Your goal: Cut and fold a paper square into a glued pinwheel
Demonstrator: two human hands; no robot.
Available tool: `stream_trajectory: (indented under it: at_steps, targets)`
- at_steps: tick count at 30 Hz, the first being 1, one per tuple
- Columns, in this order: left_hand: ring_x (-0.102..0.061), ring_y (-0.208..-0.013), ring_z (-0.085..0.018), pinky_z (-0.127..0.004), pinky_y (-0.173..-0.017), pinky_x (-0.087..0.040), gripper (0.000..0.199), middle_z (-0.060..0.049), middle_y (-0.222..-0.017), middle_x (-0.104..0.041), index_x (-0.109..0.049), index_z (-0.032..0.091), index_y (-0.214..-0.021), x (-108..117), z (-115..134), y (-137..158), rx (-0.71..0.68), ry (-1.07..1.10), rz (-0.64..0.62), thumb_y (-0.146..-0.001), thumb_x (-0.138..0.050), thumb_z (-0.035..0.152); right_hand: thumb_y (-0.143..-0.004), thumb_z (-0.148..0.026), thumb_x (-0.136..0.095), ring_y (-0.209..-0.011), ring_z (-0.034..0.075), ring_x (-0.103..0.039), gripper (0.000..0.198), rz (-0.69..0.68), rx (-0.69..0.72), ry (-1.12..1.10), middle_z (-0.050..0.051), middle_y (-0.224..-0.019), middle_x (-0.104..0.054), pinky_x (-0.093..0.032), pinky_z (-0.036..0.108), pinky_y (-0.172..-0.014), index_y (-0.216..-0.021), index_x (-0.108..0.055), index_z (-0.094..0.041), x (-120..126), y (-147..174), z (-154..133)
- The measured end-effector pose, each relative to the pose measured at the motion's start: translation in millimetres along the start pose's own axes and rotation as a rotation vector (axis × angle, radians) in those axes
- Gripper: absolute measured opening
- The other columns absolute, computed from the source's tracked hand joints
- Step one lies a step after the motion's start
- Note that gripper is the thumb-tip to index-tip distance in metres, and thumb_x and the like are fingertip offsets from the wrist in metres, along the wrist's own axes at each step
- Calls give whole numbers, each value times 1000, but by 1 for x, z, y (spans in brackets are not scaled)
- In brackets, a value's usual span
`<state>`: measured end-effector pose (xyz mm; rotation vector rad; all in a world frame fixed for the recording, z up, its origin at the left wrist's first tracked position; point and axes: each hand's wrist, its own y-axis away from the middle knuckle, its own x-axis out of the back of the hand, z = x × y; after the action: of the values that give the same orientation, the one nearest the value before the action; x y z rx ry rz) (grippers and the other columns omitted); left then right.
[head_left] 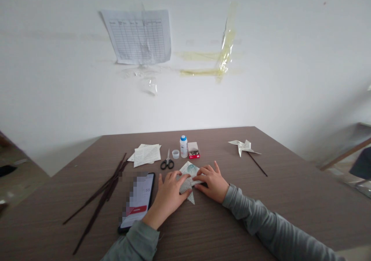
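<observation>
On the brown table (203,230), a partly folded paper (187,168) lies at the near middle, between the two hands and beneath their fingertips. Its left part is grasped by the left hand (171,189), with the fingers bent over it and the thumb set on the near side; its right part is pinched by the right hand (213,181), thumb and forefinger brought close together. How firmly it is gripped cannot be told, and some of the folds are hidden. Shaping is judged to be partly done: pointed corners are formed at the far and near sides, but no stick is joined to the paper. To the far right, one paper pinwheel (245,146) is seen already mounted on its stick (257,164). At the far left, flat sheets (147,154) are stacked, apparently unworked, and loose dark sticks (111,183) are left unattached, just beyond the phone (140,201). Scissors (167,163), a small cup (175,154), a blue-capped bottle (183,147) and an open red box (194,156) are set beyond the paper, none of them touched by either hand.
</observation>
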<state>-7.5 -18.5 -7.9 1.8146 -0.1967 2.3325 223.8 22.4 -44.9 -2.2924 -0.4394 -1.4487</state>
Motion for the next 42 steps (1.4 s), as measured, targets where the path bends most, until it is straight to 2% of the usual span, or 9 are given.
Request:
stream_trajectory:
  at_steps: [8, 12, 18, 27, 31, 37, 42]
  targets:
    - [-64, -181, -49, -90, -157, -33, 50, -14, -186, -78, -93, 43, -165, 1, -1, 2, 1, 1, -38, -118, -81, 27, -117, -32, -87, -155, 45, -79, 32, -1, 10, -22, 9, -147, -96, -24, 91, -160, -143, -103, -43, 2, 1, 0]
    - [-67, -179, -49, -91, -156, -36, 49, -14, -184, -79, -95, 42, -161, -1, -2, 1, -7, 8, -14, -117, -83, 27, -116, -28, -87, -157, 45, -79, 36, -13, -7, -15, 10, -149, -96, -22, 92, -160, -147, -102, -41, 2, 1, -1]
    - [-69, -176, -51, -93, -153, -38, 47, -14, -183, -80, -97, 42, -157, -2, -3, 0, -14, 10, 1, -115, -84, 26, -115, -29, -88, -154, 45, -80, 36, 14, 24, -13, 8, -144, -96, -25, 91, -160, -141, -104, -47, -4, 0, 4]
    - [-70, -175, -51, -90, -154, -41, 48, -11, -182, -82, -97, 45, -157, -6, -7, -3, -17, 8, 17, -113, -86, 28, -116, -30, -89, -156, 46, -79, 33, 8, 13, 2, 11, -147, -95, -19, 96, -158, -144, -103, -41, -10, -3, 7]
    - [-68, -177, -50, -91, -153, -42, 47, -12, -183, -81, -96, 43, -159, -8, -7, -5, -1, -12, -4, -114, -87, 31, -113, -32, -93, -154, 48, -81, 33, -5, 42, 2, 9, -146, -96, -23, 100, -156, -142, -104, -44, -9, -4, 11]
    - [-69, -177, -49, -92, -154, -40, 48, -12, -183, -81, -94, 45, -162, -5, -5, -3, -8, -33, -6, -117, -86, 32, -110, -30, -93, -149, 47, -84, 34, 59, 74, 4, 9, -140, -96, -30, 98, -156, -137, -105, -48, -14, -3, 17]
    - [-65, -181, -48, -91, -155, -38, 50, -14, -187, -77, -92, 43, -166, -3, -4, -4, 0, -28, -38, -118, -82, 32, -112, -32, -92, -149, 46, -83, 34, 58, 83, 12, 8, -140, -97, -31, 96, -156, -139, -104, -47, -15, -3, 19]
